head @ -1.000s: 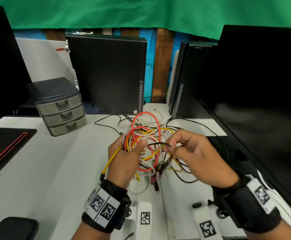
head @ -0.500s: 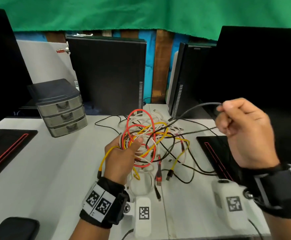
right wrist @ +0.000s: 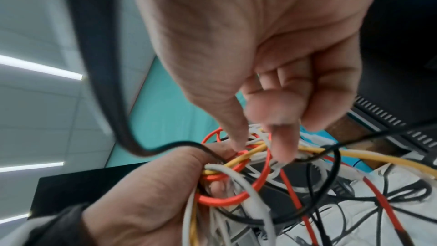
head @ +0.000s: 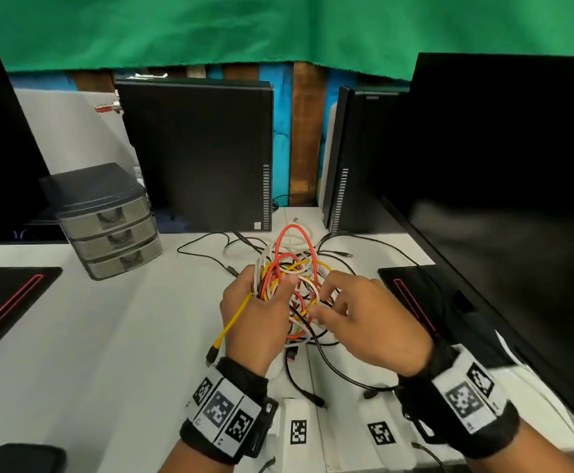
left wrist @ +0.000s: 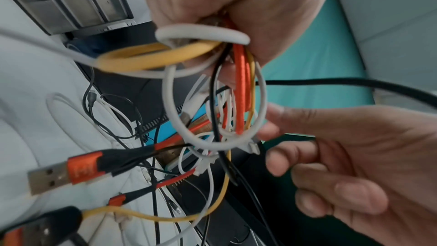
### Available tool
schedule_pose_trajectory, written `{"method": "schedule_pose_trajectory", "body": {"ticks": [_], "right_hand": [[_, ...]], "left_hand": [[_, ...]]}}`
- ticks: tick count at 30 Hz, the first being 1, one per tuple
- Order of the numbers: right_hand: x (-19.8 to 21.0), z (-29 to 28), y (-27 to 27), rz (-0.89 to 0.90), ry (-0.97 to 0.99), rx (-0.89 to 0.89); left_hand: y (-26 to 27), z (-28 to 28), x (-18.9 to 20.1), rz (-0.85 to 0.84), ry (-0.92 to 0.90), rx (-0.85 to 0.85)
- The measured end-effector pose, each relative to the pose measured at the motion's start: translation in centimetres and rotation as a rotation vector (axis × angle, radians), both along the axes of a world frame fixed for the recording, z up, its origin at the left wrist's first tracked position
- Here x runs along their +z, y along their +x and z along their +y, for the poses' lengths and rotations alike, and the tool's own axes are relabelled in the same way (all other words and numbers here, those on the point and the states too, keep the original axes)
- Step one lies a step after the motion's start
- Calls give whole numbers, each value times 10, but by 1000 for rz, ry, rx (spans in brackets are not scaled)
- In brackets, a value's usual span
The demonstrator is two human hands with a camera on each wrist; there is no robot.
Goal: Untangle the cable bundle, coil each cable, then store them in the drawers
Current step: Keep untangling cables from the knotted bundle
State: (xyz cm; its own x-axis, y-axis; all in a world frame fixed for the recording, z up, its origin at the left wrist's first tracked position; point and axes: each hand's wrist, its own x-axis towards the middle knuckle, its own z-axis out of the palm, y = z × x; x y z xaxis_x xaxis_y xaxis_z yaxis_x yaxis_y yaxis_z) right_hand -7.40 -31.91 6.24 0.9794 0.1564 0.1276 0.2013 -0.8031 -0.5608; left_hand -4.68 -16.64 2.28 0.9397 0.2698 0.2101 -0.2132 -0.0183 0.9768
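Right hand (head: 374,322) back at cable bundle (head: 292,264), fingers (head: 340,279) curled, grasp unclear, left hand (head: 254,315) gripping it

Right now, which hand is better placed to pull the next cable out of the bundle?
Likely right. The left hand grips the bundle; the right hand seems to hold nothing, with its fingertips at the bundle.

Head camera: looked forward and down across the white desk (head: 108,336), moderately near. Wrist cameras: 2, each very near, looking out from its wrist. All 3 shared the tangled orange, yellow, white and black cable bundle (head: 292,264).
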Motion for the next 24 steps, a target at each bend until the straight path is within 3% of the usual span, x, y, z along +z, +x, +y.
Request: {"method": "schedule_pose_trajectory", "body": {"ticks": [3, 5, 11, 17, 20, 24], "right_hand": [[0, 6, -3, -37, 198, -63], [0, 14, -7, -37, 201, -54], [-2, 11, -4, 154, 350, 104], [-5, 16, -7, 84, 202, 164], [13, -4, -1, -64, 150, 42], [48, -71, 11, -460, 286, -372]], "left_hand": [[0, 1, 1, -19, -26, 35], [0, 0, 1, -28, -62, 50], [-1, 2, -2, -52, -130, 82], [-1, 4, 0, -83, -139, 62], [3, 16, 0, -95, -133, 131], [17, 48, -5, -62, -179, 273]]}}
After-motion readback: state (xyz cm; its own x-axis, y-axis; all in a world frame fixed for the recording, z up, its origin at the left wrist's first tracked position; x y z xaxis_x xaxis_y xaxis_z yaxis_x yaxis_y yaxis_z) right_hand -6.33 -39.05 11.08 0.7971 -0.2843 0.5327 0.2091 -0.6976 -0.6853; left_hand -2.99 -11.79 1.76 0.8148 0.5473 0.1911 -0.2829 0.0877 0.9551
